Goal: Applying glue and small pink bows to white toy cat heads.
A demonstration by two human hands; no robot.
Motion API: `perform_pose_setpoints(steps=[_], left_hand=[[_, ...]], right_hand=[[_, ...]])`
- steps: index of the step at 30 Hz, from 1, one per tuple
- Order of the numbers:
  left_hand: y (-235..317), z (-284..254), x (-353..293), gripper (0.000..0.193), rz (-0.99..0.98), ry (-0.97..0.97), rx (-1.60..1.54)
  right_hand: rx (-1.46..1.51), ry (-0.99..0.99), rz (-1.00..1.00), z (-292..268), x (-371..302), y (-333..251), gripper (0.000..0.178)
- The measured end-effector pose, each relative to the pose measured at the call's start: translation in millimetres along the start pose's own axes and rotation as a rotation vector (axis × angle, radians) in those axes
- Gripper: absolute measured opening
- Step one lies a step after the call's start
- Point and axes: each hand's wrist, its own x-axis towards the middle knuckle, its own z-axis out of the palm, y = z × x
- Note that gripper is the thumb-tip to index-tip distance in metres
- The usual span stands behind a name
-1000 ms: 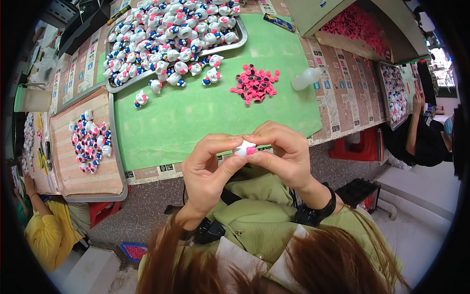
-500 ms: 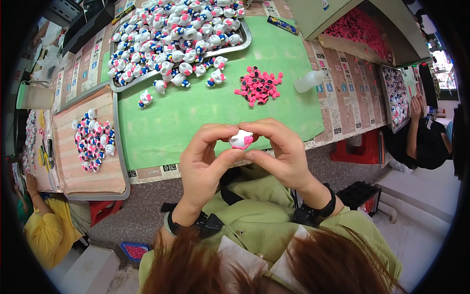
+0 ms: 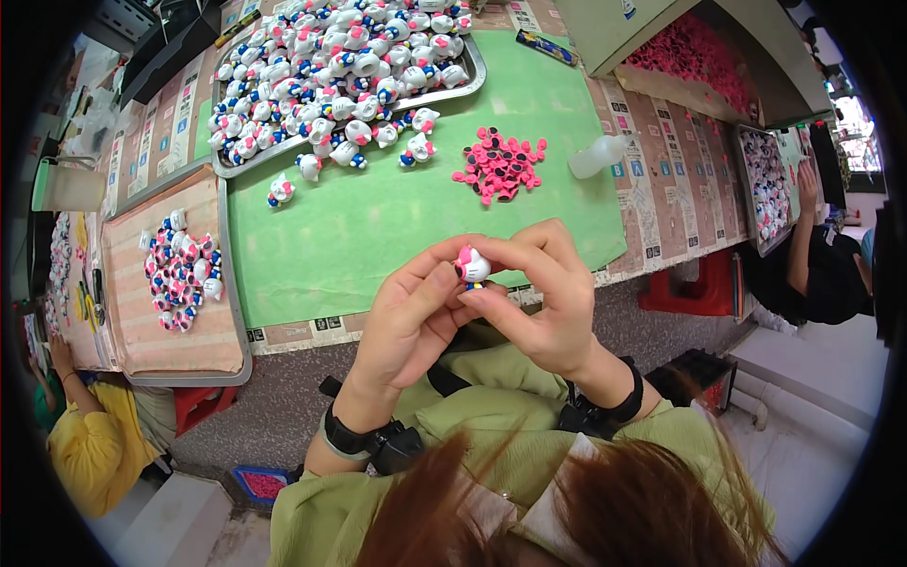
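A small white toy figurine [image 3: 474, 268] with pink and blue parts is held over the near edge of the green mat [image 3: 378, 236]. My left hand [image 3: 406, 307] grips it from the left, thumb and fingertips against its pink part. On the other side, my right hand [image 3: 553, 298] pinches it between thumb and fingers. Beyond my hands lies a loose heap of small pink pieces with black spots [image 3: 498, 168]. A single figurine [image 3: 281, 190] sits apart on the mat, in front of a metal tray [image 3: 479, 80] piled with similar figurines.
A lined tray [image 3: 175, 354] at left holds a cluster of figurines [image 3: 181, 272]. A white squeeze bottle [image 3: 597, 157] lies on the mat's right side. A box of pink pieces [image 3: 685, 61] is at far right. Other people [image 3: 94, 449] work at both sides.
The figurine has been turned, so its striped head and blue lower part now show. My left hand has rolled its palm upward; my right-hand fingers have shifted around the toy.
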Motion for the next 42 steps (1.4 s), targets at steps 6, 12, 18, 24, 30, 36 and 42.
perform_pose_setpoints(steps=[6, 12, 18, 24, 30, 36, 42], left_hand=[[-2.9, -5.6, 0.3, 0.03, 0.029, -0.033, 0.007], [-3.2, -4.6, 0.9, 0.028, 0.03, -0.017, -0.006], [-1.5, -1.7, -1.0, 0.026, 0.032, 0.055, 0.022], [14.5, -3.0, -9.7, 0.022, 0.397, 0.316, 0.545], [115.7, -59.5, -45.3, 0.024, 0.921, 1.255, 1.926], [113.3, -68.1, -10.9, 0.026, 0.983, 0.879, 2.052], [93.8, -61.6, 6.9, 0.03, 0.609, 0.907, 2.067]], right_hand=[[-0.035, -0.006, -0.09, 2.5, -0.2, 2.2, 0.033], [-0.061, -0.008, -0.111, 4.3, -1.4, 3.7, 0.033], [-0.056, -0.024, -0.091, 6.1, -2.8, 1.8, 0.032], [-0.106, -0.061, -0.069, 4.2, 0.9, -1.0, 0.034], [-0.198, 0.393, 0.038, -35.5, -10.3, 34.6, 0.038], [-0.119, 0.592, 0.107, -53.7, 9.1, 78.5, 0.057], [0.107, 0.329, 0.379, -57.1, 20.8, 105.1, 0.045]])
